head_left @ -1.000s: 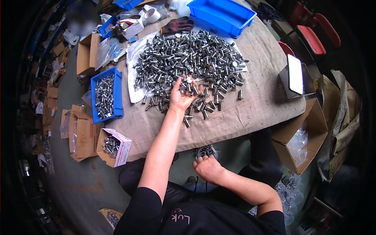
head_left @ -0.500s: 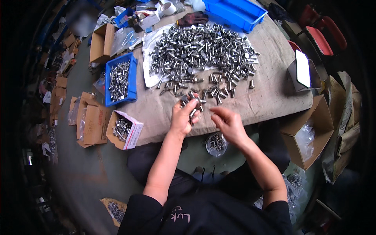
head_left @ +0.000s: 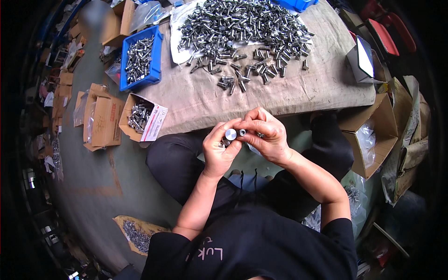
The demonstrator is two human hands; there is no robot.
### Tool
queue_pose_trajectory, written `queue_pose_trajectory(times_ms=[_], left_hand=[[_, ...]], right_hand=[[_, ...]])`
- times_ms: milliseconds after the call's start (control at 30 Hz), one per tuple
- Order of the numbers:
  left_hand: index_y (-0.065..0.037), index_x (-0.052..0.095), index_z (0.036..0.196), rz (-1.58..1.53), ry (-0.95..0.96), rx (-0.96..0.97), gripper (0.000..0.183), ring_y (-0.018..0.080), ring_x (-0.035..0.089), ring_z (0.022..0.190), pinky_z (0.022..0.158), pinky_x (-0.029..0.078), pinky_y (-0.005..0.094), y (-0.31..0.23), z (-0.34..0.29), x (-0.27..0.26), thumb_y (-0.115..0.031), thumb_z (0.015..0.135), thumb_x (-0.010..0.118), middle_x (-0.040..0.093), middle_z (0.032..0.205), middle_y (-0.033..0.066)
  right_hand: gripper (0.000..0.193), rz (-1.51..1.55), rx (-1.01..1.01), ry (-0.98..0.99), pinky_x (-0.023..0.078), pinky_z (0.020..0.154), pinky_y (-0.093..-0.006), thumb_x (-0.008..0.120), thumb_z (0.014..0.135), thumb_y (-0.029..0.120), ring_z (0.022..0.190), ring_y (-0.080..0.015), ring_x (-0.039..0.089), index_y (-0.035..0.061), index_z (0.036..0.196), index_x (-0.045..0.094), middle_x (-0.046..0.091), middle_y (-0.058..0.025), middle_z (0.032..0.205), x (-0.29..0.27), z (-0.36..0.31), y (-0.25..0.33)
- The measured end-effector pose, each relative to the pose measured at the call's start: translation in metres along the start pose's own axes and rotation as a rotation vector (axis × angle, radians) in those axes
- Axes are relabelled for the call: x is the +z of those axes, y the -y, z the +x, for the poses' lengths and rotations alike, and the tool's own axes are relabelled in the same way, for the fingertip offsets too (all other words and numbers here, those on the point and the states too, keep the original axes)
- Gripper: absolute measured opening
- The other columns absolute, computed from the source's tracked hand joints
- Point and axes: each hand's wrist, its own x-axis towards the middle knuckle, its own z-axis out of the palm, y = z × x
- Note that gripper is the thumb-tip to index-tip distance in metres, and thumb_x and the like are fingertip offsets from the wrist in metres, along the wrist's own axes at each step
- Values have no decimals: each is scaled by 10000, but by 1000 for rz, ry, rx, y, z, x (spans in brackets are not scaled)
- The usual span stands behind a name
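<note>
My left hand [head_left: 220,149] is closed around a few shiny metal pieces. One of them shows a round, flat, disc-like head [head_left: 230,134] facing up. Close against it, my right hand [head_left: 268,136] pinches a small metal sleeve [head_left: 242,132] with a hole in its end. Both hands meet in front of the table edge, above my lap. On the table beyond them lies a large heap of bolt-like metal fittings [head_left: 242,28], with several loose ones [head_left: 233,83] at its near side. Fingers hide the lower parts of the held pieces.
At left, a blue bin [head_left: 156,65] and a small open carton [head_left: 156,122] hold more fittings. A brown carton [head_left: 109,121] stands farther left. On the table's right sits a box with a white flat panel [head_left: 365,56]; below it, an open carton [head_left: 385,149] contains clear plastic.
Both hands have drawn back from the table toward me and come together, the right now pinching a small sleeve beside the left. The view has tilted downward, so the table sits higher.
</note>
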Motion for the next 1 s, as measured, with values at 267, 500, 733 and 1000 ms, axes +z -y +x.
queue_pose_trajectory(times_ms=[267, 500, 733, 1000], left_hand=[[25, 521, 1066, -614, -98, -554, 291, 59, 471, 548, 384, 356, 192, -8, -21, -1, -111, 819, 594, 560, 829, 43], [-1, 558, 1029, -346, 17, -462, 225, 16, 437, 495, 396, 331, 166, -18, -22, 4, -143, 855, 560, 558, 736, -7], [-42, 506, 1025, -653, -72, -629, 270, 53, 414, 514, 351, 334, 178, -14, -27, -6, -278, 912, 439, 461, 692, -1], [-56, 502, 968, -795, -187, -676, 247, 53, 391, 481, 362, 301, 186, -13, -24, -8, -289, 911, 443, 447, 686, -1]], right_hand=[[158, 785, 501, 14, 421, 449, -216, 565, 835, 168, 566, -115, 508, 31, 854, 488, 527, -71, 755, -15, -6, -3], [207, 864, 831, 343, 357, 399, -195, 648, 788, 227, 462, -58, 459, 58, 773, 530, 498, 15, 585, -14, -14, -8], [158, 596, 711, 369, 383, 461, -182, 670, 748, 75, 541, -38, 470, 41, 842, 548, 557, 5, 704, -9, -19, -1], [161, 250, 359, 248, 399, 588, -207, 687, 724, 58, 656, -52, 459, 38, 804, 548, 555, 12, 758, 2, -24, 2]])
